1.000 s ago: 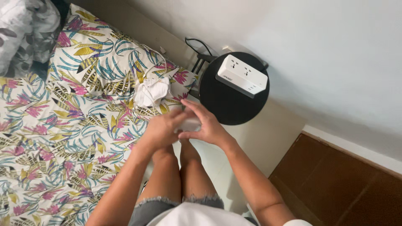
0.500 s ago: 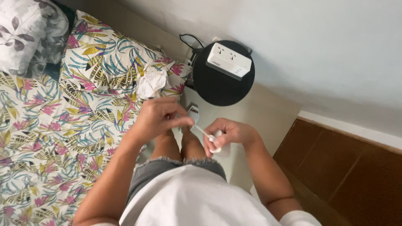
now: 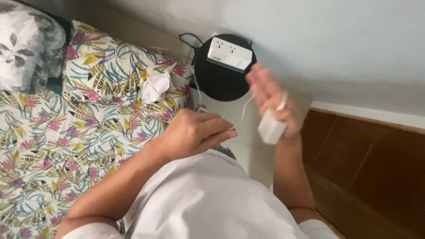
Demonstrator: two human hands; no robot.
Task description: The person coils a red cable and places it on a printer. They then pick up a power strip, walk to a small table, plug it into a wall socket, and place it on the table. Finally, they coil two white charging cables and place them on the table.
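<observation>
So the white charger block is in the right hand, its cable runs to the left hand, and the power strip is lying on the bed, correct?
Not quite. The power strip sits on the round black side table, not the bed, as the head view shows. The rest holds: the right hand has the white charger block, and its cable runs to the left hand.

The white charger block (image 3: 271, 129) is looking like smooth matt plastic, its thin cable (image 3: 242, 113) likewise smooth and white. The power strip (image 3: 229, 54) is showing glossy white plastic on a round black surface (image 3: 218, 82) with a matt finish. The bed (image 3: 66, 132) is wearing soft printed cloth; the brown floor (image 3: 372, 168) is looking like wood.
</observation>
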